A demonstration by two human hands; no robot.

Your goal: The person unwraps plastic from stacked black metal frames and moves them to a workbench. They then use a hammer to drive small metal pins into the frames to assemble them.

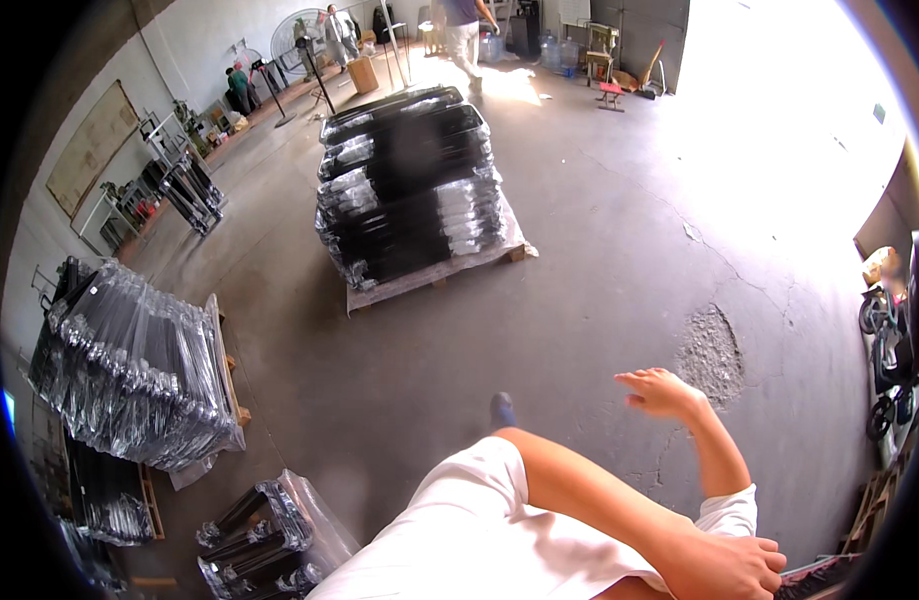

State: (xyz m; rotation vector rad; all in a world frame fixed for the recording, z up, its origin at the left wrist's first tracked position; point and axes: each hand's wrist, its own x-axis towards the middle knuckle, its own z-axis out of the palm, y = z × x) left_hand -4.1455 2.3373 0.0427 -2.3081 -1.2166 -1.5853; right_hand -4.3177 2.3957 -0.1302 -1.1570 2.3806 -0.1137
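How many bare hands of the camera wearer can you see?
2: the bare left hand, lower right; the bare right hand, higher up, over the grey, cracked concrete floor.

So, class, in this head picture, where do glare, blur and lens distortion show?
In the head view, glare washes the upper-right opening white; in the head view, a soft blot hazes part of the central wrapped stack; in the head view, the wall board slants and dark corners frame a rounded image.

Black, layered pieces partly wrapped in clear film [410, 205] lie stacked on a low wooden pallet [430, 276].
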